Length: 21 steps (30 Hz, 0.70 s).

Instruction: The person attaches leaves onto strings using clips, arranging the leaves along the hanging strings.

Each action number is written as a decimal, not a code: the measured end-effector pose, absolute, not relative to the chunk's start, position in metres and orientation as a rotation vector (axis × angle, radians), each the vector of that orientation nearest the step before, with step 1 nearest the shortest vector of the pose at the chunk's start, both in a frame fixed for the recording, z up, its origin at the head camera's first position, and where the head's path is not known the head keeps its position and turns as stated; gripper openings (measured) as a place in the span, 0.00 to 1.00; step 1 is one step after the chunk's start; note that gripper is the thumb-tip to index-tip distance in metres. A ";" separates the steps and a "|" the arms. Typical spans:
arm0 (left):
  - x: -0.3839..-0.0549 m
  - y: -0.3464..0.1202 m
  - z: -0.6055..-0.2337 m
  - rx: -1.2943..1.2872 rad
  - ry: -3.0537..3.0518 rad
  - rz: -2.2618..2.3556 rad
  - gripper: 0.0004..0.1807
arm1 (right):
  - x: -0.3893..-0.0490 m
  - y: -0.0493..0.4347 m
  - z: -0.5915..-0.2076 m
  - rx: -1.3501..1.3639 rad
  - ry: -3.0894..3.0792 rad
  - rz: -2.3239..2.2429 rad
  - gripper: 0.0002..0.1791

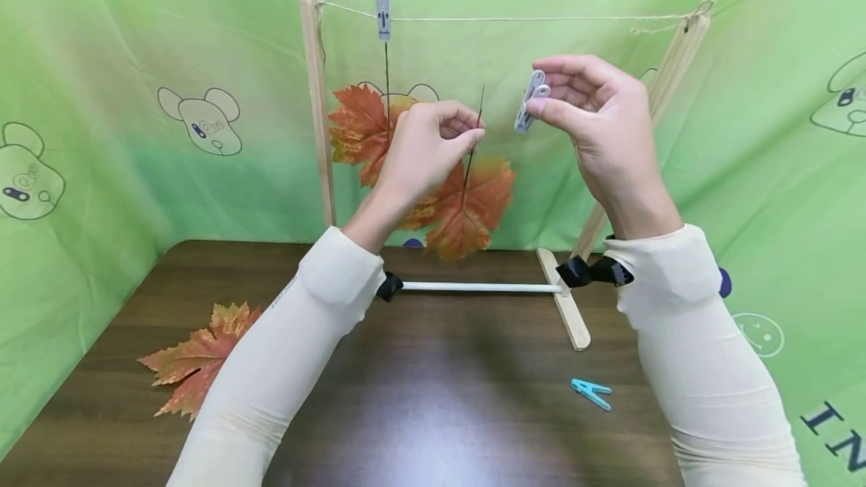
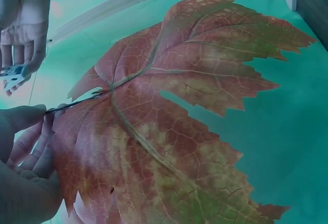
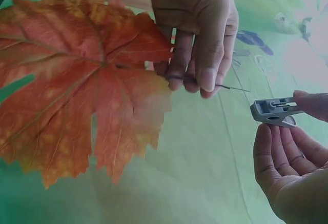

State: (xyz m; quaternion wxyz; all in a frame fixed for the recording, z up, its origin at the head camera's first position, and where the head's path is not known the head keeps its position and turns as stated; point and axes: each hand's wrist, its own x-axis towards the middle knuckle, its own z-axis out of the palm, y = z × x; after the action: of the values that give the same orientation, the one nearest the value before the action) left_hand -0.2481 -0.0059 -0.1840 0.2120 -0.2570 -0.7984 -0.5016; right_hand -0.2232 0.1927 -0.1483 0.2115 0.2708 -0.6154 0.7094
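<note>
My left hand (image 1: pixel 422 145) pinches the thin dark stem (image 1: pixel 481 107) of an orange-red maple leaf (image 1: pixel 476 209) between thumb and fingers. The leaf hangs below the fingertips, and the stem's free end points up. In the left wrist view the leaf (image 2: pixel 154 96) spreads wide from the stem. My right hand (image 1: pixel 609 115) holds a grey clothespin (image 1: pixel 531 101) between thumb and fingers, just right of the stem tip. The right wrist view shows this clothespin (image 3: pixel 271 112) apart from the stem. Both hands are below a string (image 1: pixel 507 19).
The string runs between two wooden posts (image 1: pixel 316 96). Another grey clothespin (image 1: pixel 383 6) on it holds a second maple leaf (image 1: pixel 358 126), partly behind my left hand. On the brown table (image 1: pixel 419 374) lie a third leaf (image 1: pixel 196 367), a blue clothespin (image 1: pixel 591 393) and the frame's white rod (image 1: pixel 480 287).
</note>
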 end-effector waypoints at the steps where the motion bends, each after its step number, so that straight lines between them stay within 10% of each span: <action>1: -0.249 -0.005 -0.182 -0.709 -2.217 -1.400 0.04 | -0.224 0.191 -0.145 0.747 -1.702 1.985 0.16; 21: -0.262 0.005 -0.154 -0.601 -2.250 -1.620 0.06 | -0.250 0.172 -0.089 0.718 -1.639 2.099 0.15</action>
State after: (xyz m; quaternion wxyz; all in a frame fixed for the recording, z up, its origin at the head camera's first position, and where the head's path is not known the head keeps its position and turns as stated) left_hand -0.2617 0.0052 -0.1545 0.1518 -0.2096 -0.7840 -0.5643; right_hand -0.2503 0.1721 -0.0887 0.1904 0.2556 -0.5833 0.7471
